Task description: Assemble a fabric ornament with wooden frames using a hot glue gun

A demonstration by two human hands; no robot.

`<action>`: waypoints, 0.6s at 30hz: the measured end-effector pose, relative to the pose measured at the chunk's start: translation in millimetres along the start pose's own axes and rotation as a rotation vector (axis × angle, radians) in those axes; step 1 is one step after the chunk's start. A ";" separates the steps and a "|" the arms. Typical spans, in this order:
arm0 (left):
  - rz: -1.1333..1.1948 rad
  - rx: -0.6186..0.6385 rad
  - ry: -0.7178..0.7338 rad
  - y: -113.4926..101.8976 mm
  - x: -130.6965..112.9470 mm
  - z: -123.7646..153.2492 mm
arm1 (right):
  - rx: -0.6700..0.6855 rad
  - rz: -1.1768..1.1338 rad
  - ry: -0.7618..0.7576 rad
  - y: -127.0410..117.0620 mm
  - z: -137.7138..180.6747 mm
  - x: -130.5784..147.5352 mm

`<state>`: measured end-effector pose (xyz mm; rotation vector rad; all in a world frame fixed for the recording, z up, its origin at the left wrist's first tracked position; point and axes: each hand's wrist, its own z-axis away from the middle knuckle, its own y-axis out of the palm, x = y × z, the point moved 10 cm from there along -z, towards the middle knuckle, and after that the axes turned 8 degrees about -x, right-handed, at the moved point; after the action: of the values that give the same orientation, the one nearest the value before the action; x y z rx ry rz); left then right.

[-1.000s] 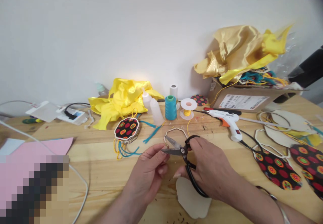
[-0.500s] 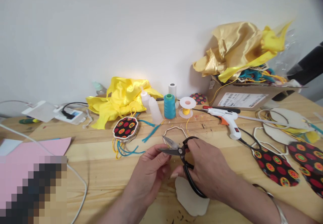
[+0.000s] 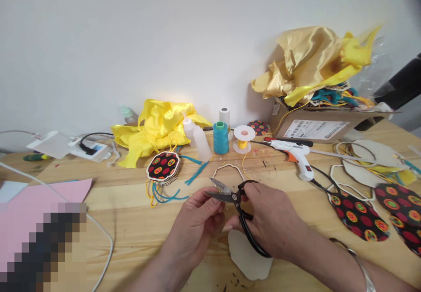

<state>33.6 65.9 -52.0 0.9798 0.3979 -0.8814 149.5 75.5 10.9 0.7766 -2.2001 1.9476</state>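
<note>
My right hand (image 3: pixel 272 219) grips black-handled scissors (image 3: pixel 234 197), its fingers through the handle loops. The blades stand apart and point left, over the fingertips of my left hand (image 3: pixel 199 222). The thumb and fingers of that hand are pinched together beside the lower blade; what they hold is too hidden to make out. Below both hands a pale scalloped board (image 3: pixel 251 259) lies on the table, partly covered by the right hand and handle. Just beyond the blades is a thin pale scalloped frame (image 3: pixel 229 166), and a yellow thread runs near it from a spool (image 3: pixel 243 144).
Left of the hands lies a stack of patterned scalloped pieces (image 3: pixel 163 166) with cords. Behind are yellow satin (image 3: pixel 154 127), a squeeze bottle (image 3: pixel 202 145) and a teal thread cone (image 3: pixel 220 139). Rightward are a glue gun (image 3: pixel 301 154), patterned fabric pieces (image 3: pixel 360 217) and a cardboard box (image 3: pixel 315 125).
</note>
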 end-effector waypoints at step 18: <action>0.030 -0.281 0.629 -6.8 -89.1 50.5 | 0.036 -0.239 0.206 -2.6 -5.9 -31.2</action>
<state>-29.6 62.5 28.8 0.9821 1.0102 -0.4535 176.1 90.4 1.8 0.7656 -1.8682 1.8625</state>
